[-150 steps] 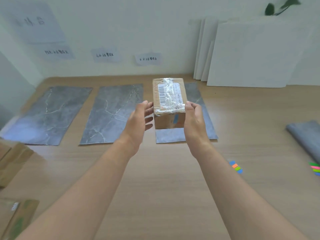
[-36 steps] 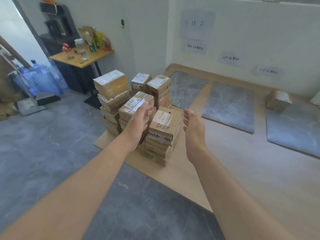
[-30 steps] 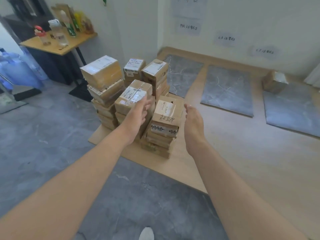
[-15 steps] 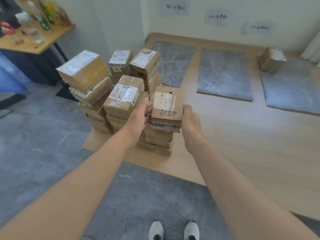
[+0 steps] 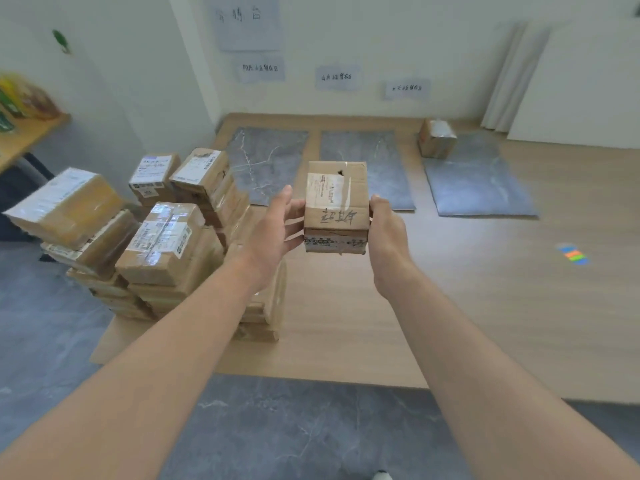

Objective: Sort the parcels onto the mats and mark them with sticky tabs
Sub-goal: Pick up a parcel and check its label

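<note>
Parcel (image 5: 336, 206) held in the air, clamped between left hand (image 5: 277, 230) and right hand (image 5: 384, 233), 1 palm on each long side, fingers curled against it. Its long axis points away, at the middle mat (image 5: 377, 157) straight ahead. Left mat (image 5: 266, 164) and right mat (image 5: 481, 181) flank that one, and a taped box (image 5: 437, 138) sits on the right mat. Sticky tabs (image 5: 573, 254) lie nearer the right hand.

Parcel stacks (image 5: 162, 244) crowd the left side, tall and packed close. Held parcel (image 5: 336, 206), between left hand (image 5: 273, 233) and right hand (image 5: 388, 244), is clear of them. Wooden floor (image 5: 485, 306) to the right is open, with only sticky tabs (image 5: 573, 255) lying flat. Left mat (image 5: 266, 164) and middle mat (image 5: 367, 150) are free where seen. Right mat (image 5: 478, 181) is free except a lone parcel (image 5: 437, 138) at its far left corner. White boards (image 5: 571, 81) lean on the wall behind.
</note>
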The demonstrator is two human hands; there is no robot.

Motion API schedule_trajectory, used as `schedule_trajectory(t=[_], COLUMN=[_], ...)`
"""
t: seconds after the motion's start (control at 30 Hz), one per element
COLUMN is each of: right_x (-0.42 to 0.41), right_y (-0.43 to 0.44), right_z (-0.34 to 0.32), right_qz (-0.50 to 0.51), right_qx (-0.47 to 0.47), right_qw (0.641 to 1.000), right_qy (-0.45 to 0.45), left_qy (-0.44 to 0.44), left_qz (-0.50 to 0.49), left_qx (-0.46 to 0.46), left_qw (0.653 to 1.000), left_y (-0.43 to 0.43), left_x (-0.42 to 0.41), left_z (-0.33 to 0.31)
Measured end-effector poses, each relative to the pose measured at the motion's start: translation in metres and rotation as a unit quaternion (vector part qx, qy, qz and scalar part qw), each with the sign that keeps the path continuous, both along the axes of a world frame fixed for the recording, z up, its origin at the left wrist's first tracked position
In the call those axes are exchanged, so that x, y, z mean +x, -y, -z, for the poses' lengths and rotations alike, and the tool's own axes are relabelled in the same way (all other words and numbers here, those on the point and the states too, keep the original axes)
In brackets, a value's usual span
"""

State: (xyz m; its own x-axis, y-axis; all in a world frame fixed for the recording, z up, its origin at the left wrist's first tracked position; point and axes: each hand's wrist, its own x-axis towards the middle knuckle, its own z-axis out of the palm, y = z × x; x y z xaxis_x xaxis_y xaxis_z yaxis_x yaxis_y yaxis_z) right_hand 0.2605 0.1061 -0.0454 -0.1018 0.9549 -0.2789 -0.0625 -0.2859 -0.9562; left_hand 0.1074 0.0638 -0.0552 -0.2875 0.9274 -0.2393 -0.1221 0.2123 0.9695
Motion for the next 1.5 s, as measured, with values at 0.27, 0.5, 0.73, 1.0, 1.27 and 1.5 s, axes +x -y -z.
schedule_trajectory(t=[0.27,0.5,0.73,1.0,1.27,1.5], right_x=[0.125,0.205,0.234,0.231,0.219,0.209], right_y=[-0.057,-0.109,-0.132,-0.139,-0.130,-0.130], right_z=[0.014,0.042,0.089,0.171,0.238,0.259], right_qz=[0.027,0.005,0.030,0.044,0.044,0.036], right_qx=[0.010,-0.002,-0.022,-0.072,-0.087,-0.069], right_qw=[1.000,0.999,0.999,0.994,0.992,0.993], right_qy=[-0.008,0.031,0.038,0.063,0.083,0.083], left_qy=[0.010,0.035,0.054,0.081,0.107,0.111], left_qz=[0.019,0.019,0.018,0.020,-0.005,-0.009], left_qx=[-0.008,-0.022,-0.055,-0.112,-0.138,-0.156], left_qw=[1.000,0.999,0.997,0.990,0.985,0.982], left_y=[-0.062,-0.106,-0.134,-0.146,-0.135,-0.134], left_x=[0.120,0.198,0.222,0.219,0.212,0.203], left_z=[0.009,0.035,0.075,0.155,0.218,0.241])
